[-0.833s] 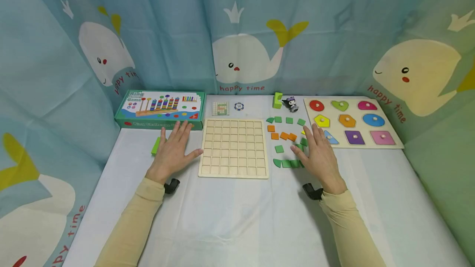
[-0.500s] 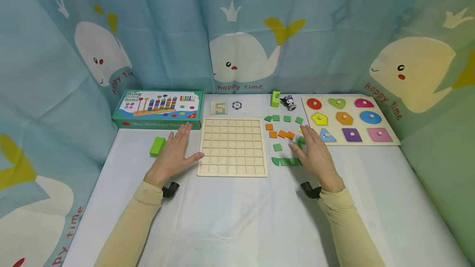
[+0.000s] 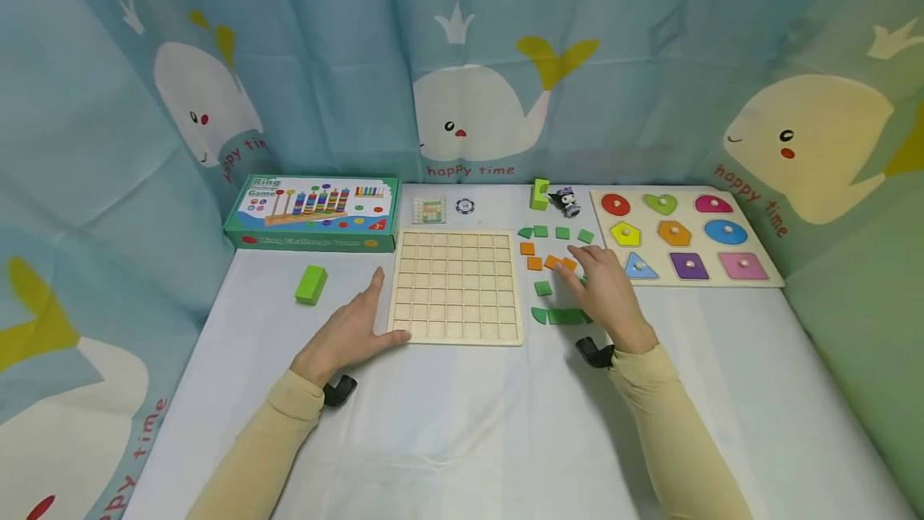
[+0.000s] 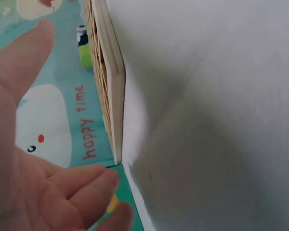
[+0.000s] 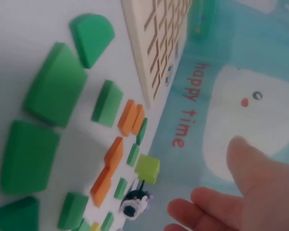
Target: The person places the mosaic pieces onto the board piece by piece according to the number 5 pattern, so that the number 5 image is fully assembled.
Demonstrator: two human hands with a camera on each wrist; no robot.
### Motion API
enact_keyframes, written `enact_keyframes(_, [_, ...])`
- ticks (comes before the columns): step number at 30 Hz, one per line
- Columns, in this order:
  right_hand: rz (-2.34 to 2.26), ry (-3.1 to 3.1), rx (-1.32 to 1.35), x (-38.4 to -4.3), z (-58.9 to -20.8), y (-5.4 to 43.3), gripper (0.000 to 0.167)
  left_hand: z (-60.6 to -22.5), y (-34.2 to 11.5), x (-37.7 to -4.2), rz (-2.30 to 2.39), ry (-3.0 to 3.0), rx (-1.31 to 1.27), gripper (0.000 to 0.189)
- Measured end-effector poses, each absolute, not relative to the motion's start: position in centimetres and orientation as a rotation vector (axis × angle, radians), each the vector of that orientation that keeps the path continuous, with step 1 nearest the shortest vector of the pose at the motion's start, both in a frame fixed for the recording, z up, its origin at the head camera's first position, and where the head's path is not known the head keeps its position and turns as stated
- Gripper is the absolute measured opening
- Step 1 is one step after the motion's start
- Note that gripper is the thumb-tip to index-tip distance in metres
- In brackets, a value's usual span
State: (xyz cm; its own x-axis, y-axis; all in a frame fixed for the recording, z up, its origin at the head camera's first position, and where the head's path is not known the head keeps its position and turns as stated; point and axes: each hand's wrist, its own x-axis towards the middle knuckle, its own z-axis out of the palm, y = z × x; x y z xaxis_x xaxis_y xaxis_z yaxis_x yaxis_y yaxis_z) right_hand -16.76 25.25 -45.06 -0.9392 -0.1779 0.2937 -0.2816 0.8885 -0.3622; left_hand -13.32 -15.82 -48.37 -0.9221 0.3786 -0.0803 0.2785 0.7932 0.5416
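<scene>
A square wooden grid board (image 3: 455, 287) lies in the middle of the table, its cells bare. At its left edge is my left hand (image 3: 351, 331), fingers straight and thumb reaching to the board's lower left corner. In the left wrist view, the board's side (image 4: 116, 86) stands just past the spread thumb and fingers. My right hand (image 3: 608, 295) hovers over the loose tiles right of the board, fingers relaxed, holding nothing. Near its fingertips are orange tiles (image 3: 552, 262); a green tile (image 3: 543, 288) lies left of its thumb. The hand hides part of the tile group.
A ring game box (image 3: 314, 213) stands at the back left, with a green block (image 3: 311, 285) in front. Behind the board lie a pattern card (image 3: 429, 210) and a round chip (image 3: 465, 206). A small figurine (image 3: 566, 201) and a knobbed shape puzzle (image 3: 686, 235) are back right.
My left hand has come down from beside the box to the board's lower left edge. My right hand has shifted slightly left over the tiles, its fingers bending a little.
</scene>
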Motion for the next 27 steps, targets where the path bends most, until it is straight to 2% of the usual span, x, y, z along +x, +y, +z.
enact_keyframes(11, [0.599,-2.835,0.427,-19.9,-44.4,23.7,0.034,-49.0,-15.6,-13.0,0.634,2.759,0.561,0.118])
enact_keyframes(27, [0.683,-2.943,0.466,-25.0,-44.3,22.3,0.032,-49.1,-15.5,-13.2,0.56,2.767,0.626,0.1])
